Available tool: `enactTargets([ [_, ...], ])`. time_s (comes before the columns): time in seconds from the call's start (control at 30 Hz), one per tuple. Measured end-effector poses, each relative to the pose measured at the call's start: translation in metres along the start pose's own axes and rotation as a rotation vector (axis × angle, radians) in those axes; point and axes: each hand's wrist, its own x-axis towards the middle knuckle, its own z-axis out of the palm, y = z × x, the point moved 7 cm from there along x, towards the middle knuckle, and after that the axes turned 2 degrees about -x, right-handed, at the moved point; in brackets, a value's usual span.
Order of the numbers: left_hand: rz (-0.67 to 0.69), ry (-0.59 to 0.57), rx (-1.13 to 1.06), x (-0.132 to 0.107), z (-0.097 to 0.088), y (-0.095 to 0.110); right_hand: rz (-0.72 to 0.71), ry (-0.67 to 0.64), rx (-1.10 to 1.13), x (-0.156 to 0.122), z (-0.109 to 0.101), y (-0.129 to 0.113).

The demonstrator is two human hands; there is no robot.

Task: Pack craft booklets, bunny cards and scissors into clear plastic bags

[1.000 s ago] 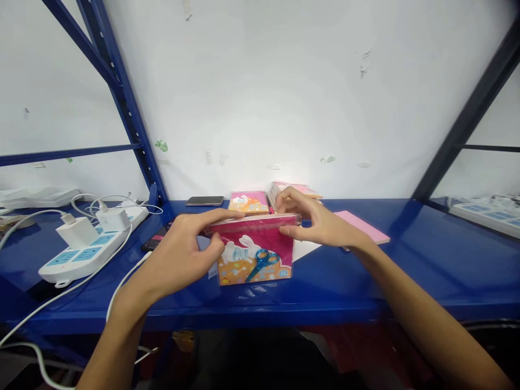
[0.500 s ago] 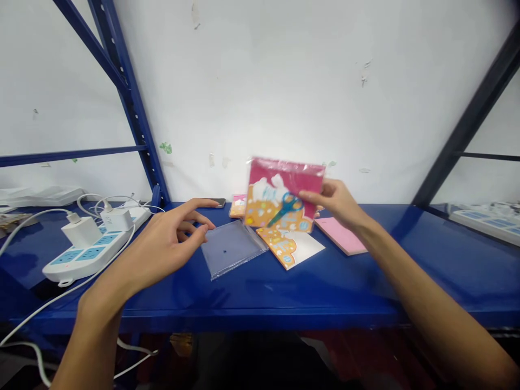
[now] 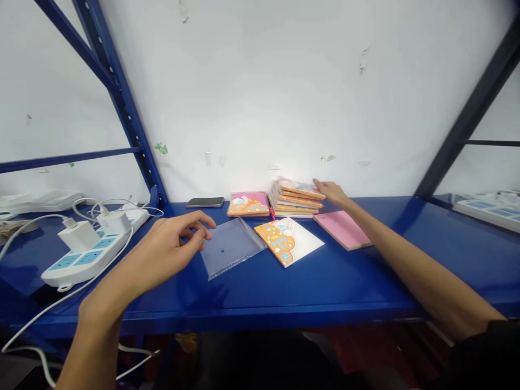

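Observation:
My left hand [image 3: 179, 238] hovers by the left edge of a clear plastic sleeve [image 3: 231, 249], its fingers loosely curved and apart, with nothing in them. At the back of the table my right hand [image 3: 331, 191] has its fingers on the right edge of a plastic-wrapped packet [image 3: 298, 187]. That packet lies on top of an uneven stack of similar packets [image 3: 294, 207]. Between the sleeve and a pink paper pad [image 3: 343, 228] lies an orange and white booklet [image 3: 290, 241]. Another pink and orange packet [image 3: 248, 204] lies left of the stack.
A phone [image 3: 205, 202] lies near the wall. On the left, a white power strip [image 3: 95, 252] holds plugged chargers, with white cables running over the table edge. Blue metal posts [image 3: 136, 130] rise beside the blue table [image 3: 260, 298].
My right hand has carried the wrapped packet with the blue scissors pictured on it back and down onto the stack. My left hand has barely moved.

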Motion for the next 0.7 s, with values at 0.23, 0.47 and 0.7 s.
enactTargets([
  [0.23,-0.001,-0.013,0.001,0.002,0.004,0.000,-0.003,-0.240,0.079,-0.004,0.004,0.006],
  [0.47,0.018,-0.058,0.057,0.006,0.017,-0.003,-0.043,-0.298,0.116,-0.007,0.010,0.005],
  [0.7,0.073,-0.078,0.061,0.008,0.022,-0.001,-0.126,-0.239,0.125,-0.005,0.007,0.004],
])
